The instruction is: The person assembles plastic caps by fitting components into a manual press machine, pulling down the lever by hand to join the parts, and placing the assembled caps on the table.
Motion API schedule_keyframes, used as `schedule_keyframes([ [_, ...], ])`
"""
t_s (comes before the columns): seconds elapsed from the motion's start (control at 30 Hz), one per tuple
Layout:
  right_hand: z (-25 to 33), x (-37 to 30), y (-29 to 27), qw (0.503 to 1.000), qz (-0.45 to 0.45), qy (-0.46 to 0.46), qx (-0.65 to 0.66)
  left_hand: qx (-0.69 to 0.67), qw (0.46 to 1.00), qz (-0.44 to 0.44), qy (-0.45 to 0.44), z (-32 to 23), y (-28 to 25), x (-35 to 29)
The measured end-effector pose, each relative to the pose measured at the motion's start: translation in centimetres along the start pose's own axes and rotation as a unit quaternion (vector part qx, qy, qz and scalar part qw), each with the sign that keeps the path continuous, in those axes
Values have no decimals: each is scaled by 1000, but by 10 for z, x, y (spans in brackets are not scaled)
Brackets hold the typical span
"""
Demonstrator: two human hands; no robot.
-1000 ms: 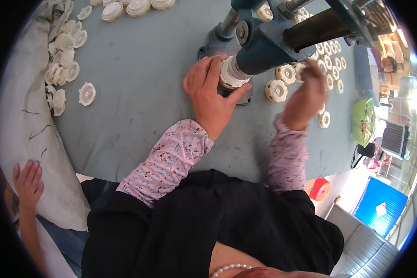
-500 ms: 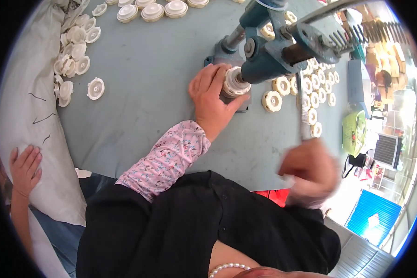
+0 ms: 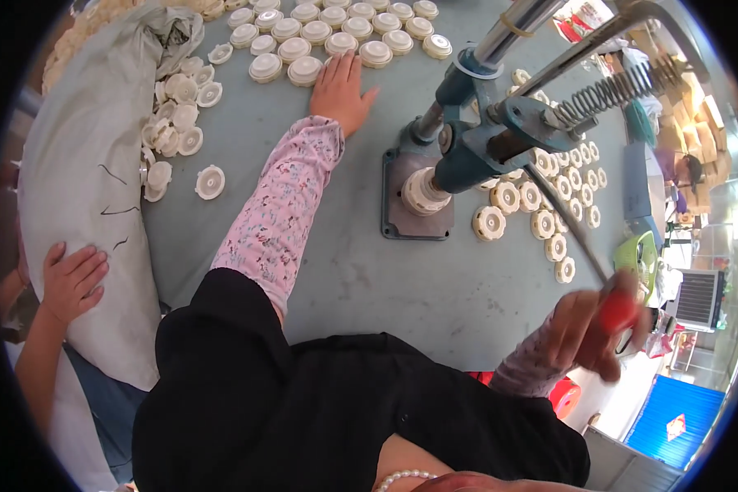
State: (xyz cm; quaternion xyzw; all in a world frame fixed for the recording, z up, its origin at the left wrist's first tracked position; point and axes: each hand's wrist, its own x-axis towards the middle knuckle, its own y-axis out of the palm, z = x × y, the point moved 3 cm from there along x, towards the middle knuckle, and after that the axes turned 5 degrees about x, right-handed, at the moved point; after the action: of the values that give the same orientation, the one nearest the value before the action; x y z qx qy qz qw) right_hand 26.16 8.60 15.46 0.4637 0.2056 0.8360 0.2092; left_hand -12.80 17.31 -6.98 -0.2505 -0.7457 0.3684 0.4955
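My left hand reaches to the far side of the table, fingers stretched and thumb apart. Its fingertips touch the near edge of a white round cap in a group of similar caps. A little blurred, my right hand is curled around the red knob at the end of the press lever. The blue-green hand press stands on the table, and a white cap sits on its base under the ram.
Ring-like cream caps lie in rows right of the press. Loose white discs are piled at left beside a large pale sack. Another person's hand rests on the sack. A green basket stands beyond the right table edge.
My left hand has left the cap under the press and moved away to the far caps. My right hand has swung outward to the right with the lever. The view has shifted.
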Motion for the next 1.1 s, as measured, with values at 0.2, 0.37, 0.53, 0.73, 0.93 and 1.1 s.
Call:
schedule_keyframes([
  [0.2, -57, -29, -118, 812, -186, 165, -527, -49, 997, -2, 61, -29, -47, -55],
  [0.37, -142, -40, -129, 784, -35, 226, -577, -227, 971, 58, -48, -47, -96, -117],
  [0.53, -105, -53, -130, 699, -5, 141, -701, -172, 983, 14, -65, -31, -104, -112],
  [0.73, -65, -112, -127, 577, 78, 231, -779, -162, 985, 60, -2, -30, -109, -125],
  [0.93, -69, -86, -123, 616, -17, 133, -776, -452, 873, 134, -126, -67, -136, -132],
  [1.1, -109, -61, -117, 794, -32, 177, -581, -328, 922, -37, 202, -117, -133, -123],
])
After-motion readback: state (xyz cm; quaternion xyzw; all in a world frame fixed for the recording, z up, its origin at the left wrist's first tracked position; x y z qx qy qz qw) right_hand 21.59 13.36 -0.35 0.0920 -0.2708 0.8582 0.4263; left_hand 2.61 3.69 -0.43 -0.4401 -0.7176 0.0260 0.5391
